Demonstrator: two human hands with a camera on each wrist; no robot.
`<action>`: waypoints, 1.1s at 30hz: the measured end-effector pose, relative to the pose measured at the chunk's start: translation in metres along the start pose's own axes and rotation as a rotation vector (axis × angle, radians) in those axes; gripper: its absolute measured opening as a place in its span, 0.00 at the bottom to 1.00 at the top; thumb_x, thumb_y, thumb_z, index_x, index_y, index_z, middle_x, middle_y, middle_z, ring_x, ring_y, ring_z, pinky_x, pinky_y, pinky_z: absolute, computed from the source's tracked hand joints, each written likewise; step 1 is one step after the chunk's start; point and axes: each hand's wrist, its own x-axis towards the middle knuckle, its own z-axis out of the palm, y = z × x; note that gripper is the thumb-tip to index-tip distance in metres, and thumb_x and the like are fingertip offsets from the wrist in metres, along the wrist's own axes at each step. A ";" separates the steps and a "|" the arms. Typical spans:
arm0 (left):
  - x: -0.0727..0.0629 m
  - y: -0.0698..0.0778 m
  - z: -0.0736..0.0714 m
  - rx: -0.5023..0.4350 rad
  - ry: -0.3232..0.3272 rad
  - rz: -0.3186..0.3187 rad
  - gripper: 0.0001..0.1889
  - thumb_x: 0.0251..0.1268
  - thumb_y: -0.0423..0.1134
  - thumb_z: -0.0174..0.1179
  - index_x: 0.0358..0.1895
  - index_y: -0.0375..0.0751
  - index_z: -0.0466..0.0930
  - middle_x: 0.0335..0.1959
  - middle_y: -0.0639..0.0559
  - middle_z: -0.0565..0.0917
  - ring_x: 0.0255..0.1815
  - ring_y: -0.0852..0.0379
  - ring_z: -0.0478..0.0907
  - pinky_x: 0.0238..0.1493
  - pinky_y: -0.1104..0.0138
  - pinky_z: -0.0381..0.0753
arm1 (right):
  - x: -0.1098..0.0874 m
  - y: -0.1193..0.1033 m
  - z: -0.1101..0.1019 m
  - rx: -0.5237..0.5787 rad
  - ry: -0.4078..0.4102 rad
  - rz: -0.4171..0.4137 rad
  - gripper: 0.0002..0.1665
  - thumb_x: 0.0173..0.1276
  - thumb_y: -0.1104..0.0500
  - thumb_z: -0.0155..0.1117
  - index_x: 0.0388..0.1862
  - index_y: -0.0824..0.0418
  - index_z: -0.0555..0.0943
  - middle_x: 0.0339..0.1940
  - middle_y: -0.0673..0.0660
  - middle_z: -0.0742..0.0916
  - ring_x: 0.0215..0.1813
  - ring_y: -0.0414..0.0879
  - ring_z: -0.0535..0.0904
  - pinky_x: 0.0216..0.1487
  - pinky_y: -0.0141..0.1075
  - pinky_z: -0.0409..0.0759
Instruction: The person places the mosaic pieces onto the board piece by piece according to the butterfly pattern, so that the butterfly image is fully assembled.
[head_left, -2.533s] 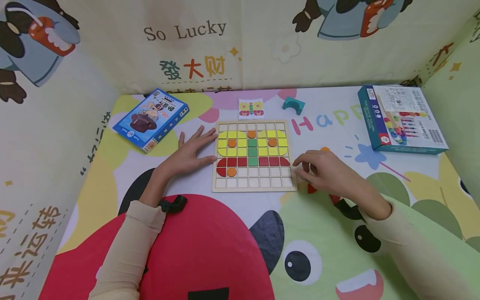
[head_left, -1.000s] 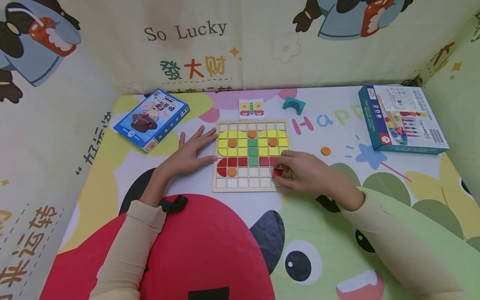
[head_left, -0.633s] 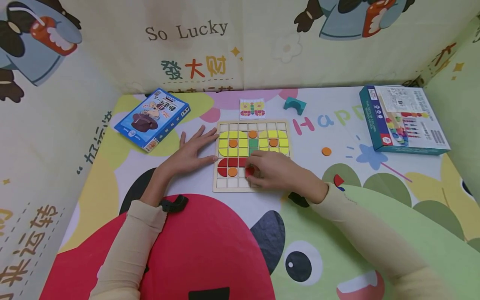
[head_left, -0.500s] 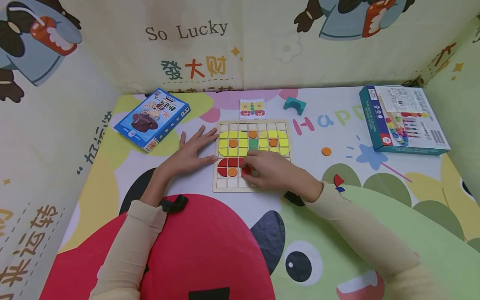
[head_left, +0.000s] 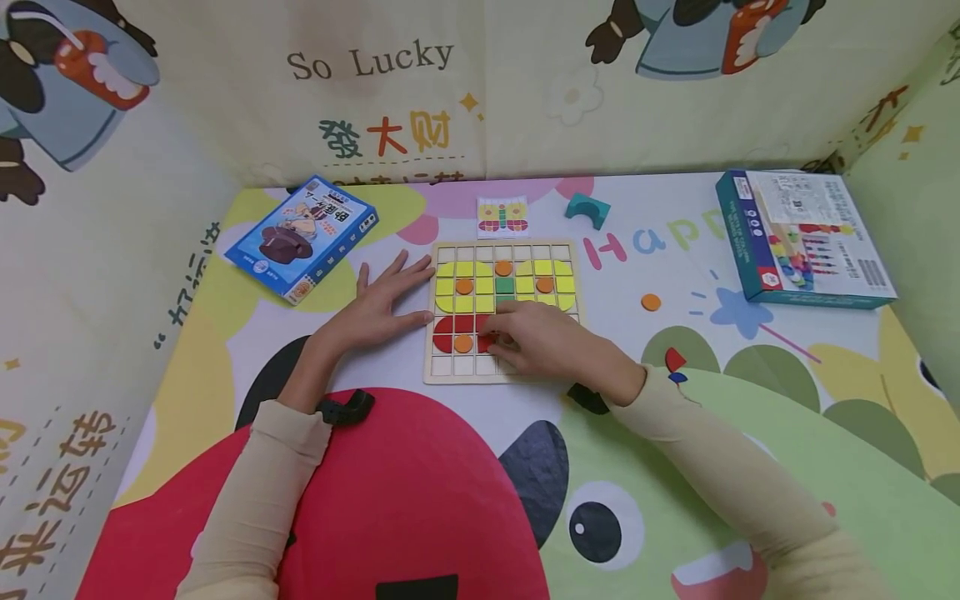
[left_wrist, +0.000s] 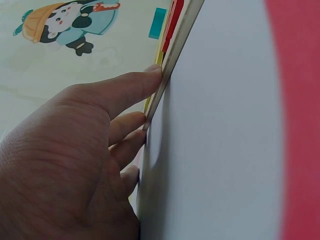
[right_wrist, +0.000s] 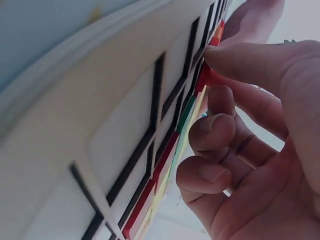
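Observation:
A wooden grid board (head_left: pixel 465 381) lies on the table, holding yellow, green and red tiles with several orange discs. My left hand (head_left: pixel 386 300) lies with fingers spread at the board's left side. In the left wrist view, the thumb and fingertips of that left hand (left_wrist: pixel 75 145) touch the board's edge. Over the lower middle of the grid, my right hand (head_left: pixel 547 342) pinches a red tile (head_left: pixel 485 342) between thumb and index finger, just right of an orange disc (head_left: pixel 463 343). The right wrist view shows this red tile (right_wrist: pixel 203 78) at the grid, its other fingers curled.
A butterfly pattern card (head_left: pixel 502 217) and a teal arch block (head_left: pixel 588 210) lie behind the board. Right of it are a loose orange disc (head_left: pixel 651 302), a red piece (head_left: pixel 675 359) and a blue piece (head_left: pixel 677 377). Boxes stand at back left (head_left: pixel 303 237) and back right (head_left: pixel 810 242).
My right hand has moved left from beside the board to its lower middle, carrying a red tile. Over the last half second it shifts only slightly. The left hand stays in place.

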 end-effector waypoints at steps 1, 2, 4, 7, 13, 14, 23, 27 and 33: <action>0.000 0.000 0.000 -0.001 -0.001 -0.001 0.44 0.69 0.59 0.66 0.85 0.61 0.58 0.90 0.59 0.53 0.93 0.49 0.31 0.82 0.32 0.15 | 0.000 0.000 0.000 0.004 0.005 -0.005 0.18 0.71 0.50 0.74 0.58 0.53 0.89 0.47 0.52 0.89 0.42 0.43 0.83 0.44 0.36 0.86; -0.001 0.000 0.000 -0.001 -0.001 -0.002 0.44 0.69 0.59 0.66 0.85 0.60 0.58 0.90 0.59 0.53 0.93 0.49 0.31 0.82 0.32 0.15 | 0.001 0.000 0.000 0.006 0.009 -0.010 0.18 0.71 0.50 0.74 0.57 0.53 0.89 0.46 0.52 0.89 0.41 0.43 0.82 0.43 0.36 0.85; -0.001 0.000 -0.001 -0.004 0.000 -0.004 0.44 0.69 0.59 0.67 0.85 0.60 0.59 0.90 0.59 0.53 0.93 0.49 0.31 0.82 0.32 0.15 | 0.001 0.000 0.001 0.011 0.016 -0.015 0.17 0.71 0.50 0.75 0.56 0.52 0.89 0.45 0.52 0.89 0.40 0.42 0.82 0.41 0.35 0.84; -0.002 -0.001 0.000 -0.007 0.000 -0.005 0.44 0.69 0.59 0.67 0.85 0.60 0.59 0.89 0.59 0.53 0.93 0.49 0.31 0.82 0.32 0.15 | 0.001 0.000 0.001 0.010 0.019 -0.016 0.17 0.71 0.50 0.75 0.55 0.52 0.89 0.42 0.51 0.88 0.37 0.41 0.80 0.39 0.34 0.83; -0.002 -0.001 0.002 -0.010 -0.002 -0.004 0.44 0.69 0.59 0.67 0.85 0.61 0.58 0.90 0.60 0.53 0.93 0.49 0.31 0.82 0.33 0.14 | -0.010 0.008 -0.004 0.048 0.031 0.008 0.16 0.70 0.51 0.76 0.55 0.51 0.90 0.40 0.50 0.88 0.36 0.40 0.78 0.37 0.33 0.79; -0.002 -0.001 0.002 -0.011 -0.001 -0.005 0.44 0.69 0.59 0.67 0.85 0.61 0.58 0.90 0.60 0.53 0.93 0.50 0.31 0.82 0.33 0.14 | -0.013 0.011 -0.006 0.062 0.039 0.016 0.16 0.70 0.51 0.76 0.54 0.52 0.90 0.40 0.50 0.88 0.36 0.41 0.78 0.37 0.33 0.79; -0.001 0.000 0.000 -0.006 -0.005 -0.006 0.45 0.69 0.60 0.66 0.86 0.62 0.57 0.90 0.60 0.52 0.93 0.50 0.31 0.82 0.33 0.14 | -0.067 0.047 -0.029 0.089 0.136 0.080 0.12 0.68 0.57 0.77 0.50 0.56 0.91 0.34 0.50 0.87 0.32 0.41 0.75 0.32 0.31 0.75; -0.001 0.001 0.000 -0.008 -0.004 -0.008 0.45 0.69 0.60 0.66 0.86 0.62 0.57 0.90 0.60 0.52 0.93 0.50 0.31 0.82 0.33 0.14 | -0.100 0.067 -0.036 0.075 0.139 0.141 0.11 0.69 0.58 0.76 0.50 0.55 0.91 0.29 0.47 0.83 0.30 0.40 0.72 0.30 0.29 0.73; -0.001 0.002 -0.001 -0.001 -0.009 -0.012 0.45 0.69 0.61 0.66 0.86 0.62 0.56 0.90 0.60 0.52 0.93 0.50 0.31 0.82 0.33 0.15 | -0.154 0.095 -0.040 0.124 0.149 0.127 0.12 0.66 0.62 0.79 0.46 0.49 0.91 0.31 0.39 0.84 0.32 0.31 0.74 0.32 0.28 0.77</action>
